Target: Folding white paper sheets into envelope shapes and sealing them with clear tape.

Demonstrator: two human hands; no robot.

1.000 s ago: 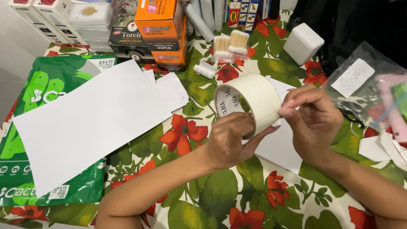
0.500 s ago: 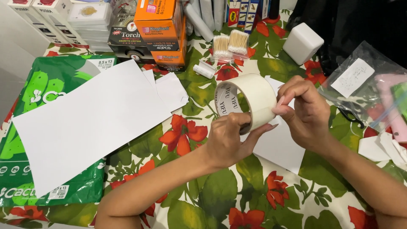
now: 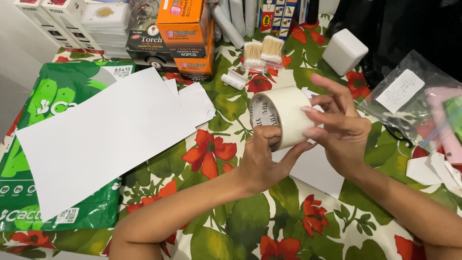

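Since a second ago: wide roll of cream-coloured tape (image 3: 284,121) turned a little and tipped, printed cardboard core now facing more toward the camera; right fingers lifted off the roll's outer face and fanned out, where before they pinched at its far edge. Probably a hunt for the loose tape end, though no free end shows from this angle.

Roll held up above the flowered tablecloth (image 3: 211,240), over a small white sheet of paper (image 3: 317,168), between both hands.

Left hand (image 3: 262,161) under and in front of the roll, thumb hooked into the core, fingers curled up against the near rim — closed on the roll and carrying its weight. Forearm angled in from lower left.

Right hand (image 3: 344,130) on the roll's right side, fingers spread fairly wide, tips resting lightly on the outer wrap, not gripping. Forearm in from lower right.

To the left, large white sheet (image 3: 101,139) on a green paper-ream pack (image 3: 33,101); beyond, orange cardboard boxes (image 3: 185,33).
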